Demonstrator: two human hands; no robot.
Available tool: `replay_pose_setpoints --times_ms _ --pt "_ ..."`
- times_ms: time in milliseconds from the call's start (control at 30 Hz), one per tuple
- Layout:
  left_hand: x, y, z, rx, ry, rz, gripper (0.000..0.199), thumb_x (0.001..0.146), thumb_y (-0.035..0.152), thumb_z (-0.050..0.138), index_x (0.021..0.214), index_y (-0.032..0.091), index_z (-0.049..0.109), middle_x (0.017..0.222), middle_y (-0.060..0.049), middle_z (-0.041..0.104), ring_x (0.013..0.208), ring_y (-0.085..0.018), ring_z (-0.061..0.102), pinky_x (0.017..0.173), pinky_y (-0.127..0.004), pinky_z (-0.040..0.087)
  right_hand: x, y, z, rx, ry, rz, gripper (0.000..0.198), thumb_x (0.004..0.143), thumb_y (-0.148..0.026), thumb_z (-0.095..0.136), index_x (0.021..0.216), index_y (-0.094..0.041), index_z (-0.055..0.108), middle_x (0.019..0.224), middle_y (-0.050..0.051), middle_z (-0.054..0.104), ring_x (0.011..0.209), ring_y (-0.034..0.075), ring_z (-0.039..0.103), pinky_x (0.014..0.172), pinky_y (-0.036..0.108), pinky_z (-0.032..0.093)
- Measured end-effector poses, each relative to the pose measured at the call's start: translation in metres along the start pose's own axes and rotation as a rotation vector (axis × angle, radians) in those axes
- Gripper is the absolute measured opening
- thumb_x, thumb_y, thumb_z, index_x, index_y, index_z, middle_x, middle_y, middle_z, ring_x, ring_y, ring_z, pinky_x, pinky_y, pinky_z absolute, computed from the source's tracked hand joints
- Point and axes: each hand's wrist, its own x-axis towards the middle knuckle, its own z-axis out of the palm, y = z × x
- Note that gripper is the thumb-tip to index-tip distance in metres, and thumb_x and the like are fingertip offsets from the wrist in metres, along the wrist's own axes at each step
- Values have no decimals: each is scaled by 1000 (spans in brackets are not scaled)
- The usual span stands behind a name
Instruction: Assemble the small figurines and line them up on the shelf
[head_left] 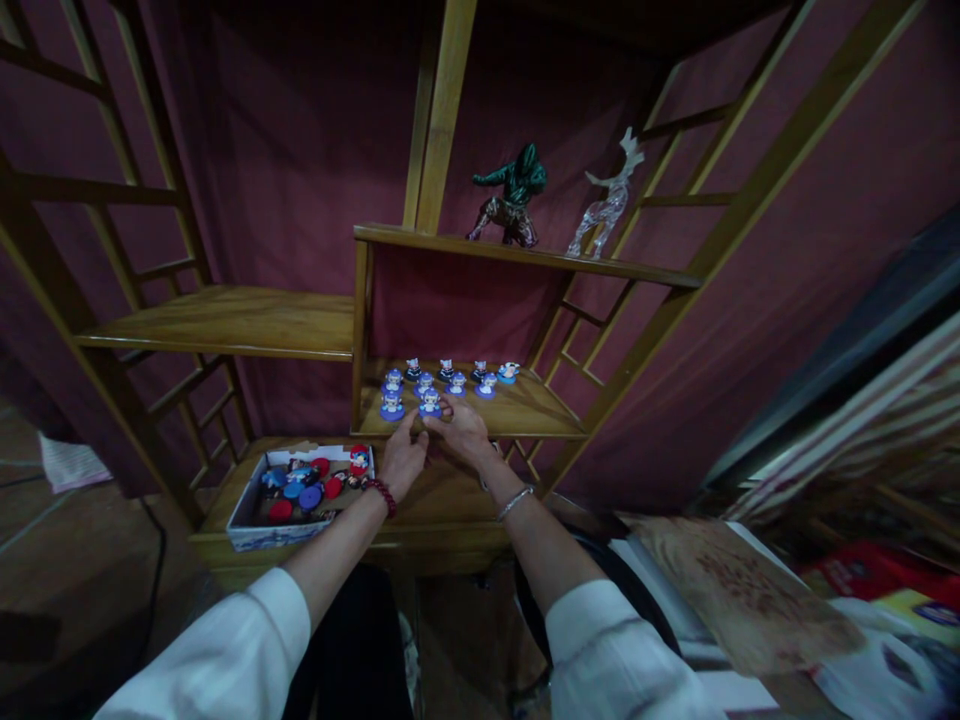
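A small purple-and-white figurine (430, 403) on a round purple base stands at the front of the low wooden shelf (517, 415). My left hand (405, 458) pinches its base from the front left, with a red bead bracelet at the wrist. My right hand (460, 432) has its fingers closed against the right side of the same figurine. Just left of it is a matching figurine (391, 405). Behind stand more purple figurines (457, 384), a back row of dark-and-white ones (446, 369), and a blue-based one (508, 373) at the right end.
An open cardboard box (244, 510) with several red and blue figurines sits on the lower ledge at left. Above, a dark green crouching statue (517, 195) and a clear deer statue (606, 205) stand on the upper shelf (450, 243). Flat boards (739, 590) lie at lower right.
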Motion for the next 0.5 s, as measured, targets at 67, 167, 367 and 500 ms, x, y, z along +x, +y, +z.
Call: replay_pose_setpoints --times_ms 67,167,367,500 --pt "0 -1 0 -5 -10 -9 48 77 24 47 124 18 38 66 0 60 52 -9 53 59 -22 44 0 -1 0 -2 5 -1 37 65 -36 60 100 -26 53 90 -1 58 77 12 53 70 23 41" --pt "0 -3 -1 -16 -57 -23 49 79 24 44 127 18 34 60 2 59 46 -8 50 52 -20 42 -1 -1 0 -17 12 -3 35 65 -37 59 98 -25 54 90 0 58 78 12 53 70 24 41" --pt "0 -2 -1 -18 -63 -16 51 78 24 46 127 20 34 63 1 61 47 -9 51 54 -21 42 1 3 2 -20 18 -37 35 65 -37 58 98 -25 53 91 0 59 80 13 53 70 24 40" --pt "1 0 -1 7 -29 -14 49 77 23 48 125 19 38 67 0 62 53 -10 54 60 -23 43 1 4 3 -27 22 -36 34 65 -38 59 97 -24 54 90 0 58 77 12 53 69 24 41"
